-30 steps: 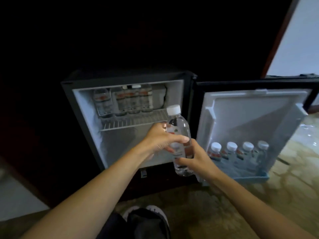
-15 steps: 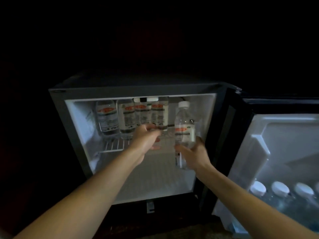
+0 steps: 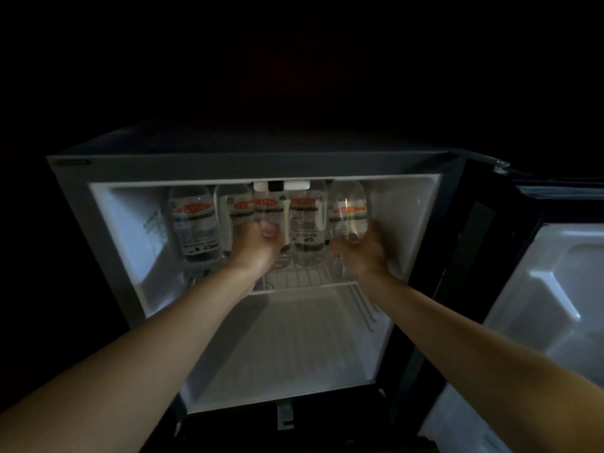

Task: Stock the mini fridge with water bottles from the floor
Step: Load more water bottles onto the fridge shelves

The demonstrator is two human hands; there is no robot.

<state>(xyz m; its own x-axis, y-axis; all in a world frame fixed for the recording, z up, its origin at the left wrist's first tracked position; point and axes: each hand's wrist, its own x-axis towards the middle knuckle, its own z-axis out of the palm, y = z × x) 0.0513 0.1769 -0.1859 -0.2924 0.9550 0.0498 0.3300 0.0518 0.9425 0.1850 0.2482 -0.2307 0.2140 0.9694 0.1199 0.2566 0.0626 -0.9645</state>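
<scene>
water bottle (image 3: 348, 214) in right hand (image 3: 361, 253) stands near the mini fridge wall (image 3: 403, 220).

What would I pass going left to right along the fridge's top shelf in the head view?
First bottle → left hand → bottle between the hands → end bottle, gripped by the right hand → right wall → open door.
</scene>
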